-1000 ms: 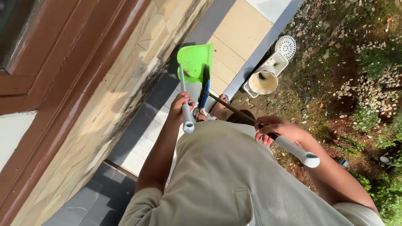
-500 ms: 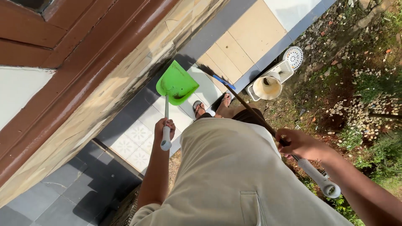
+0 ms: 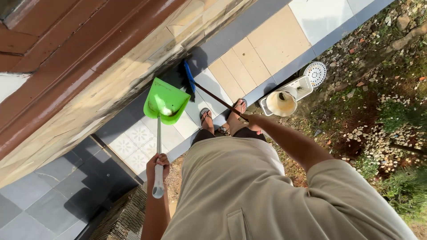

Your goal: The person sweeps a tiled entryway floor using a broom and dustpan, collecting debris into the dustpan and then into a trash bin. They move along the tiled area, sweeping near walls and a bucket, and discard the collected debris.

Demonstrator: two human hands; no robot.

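While both hands grip long handles, broom head (image 3: 189, 80) lies just beyond green dustpan (image 3: 165, 102).
Left hand (image 3: 158, 164) clenches the dustpan handle; right hand (image 3: 251, 122) grasps the broomstick, axis slanting toward the wall.

Left hand (image 3: 158, 163) fingers curled shut, arm bent close to the body; right hand (image 3: 251, 122) clenched, arm stretched forward.

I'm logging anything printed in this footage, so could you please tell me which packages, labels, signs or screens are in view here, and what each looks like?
None is visible: no package, label, sign or screen shows.
The nearest to a container is a white rectangular tub at the paving's edge, with a cream bucket in it and a round white perforated lid beside it.
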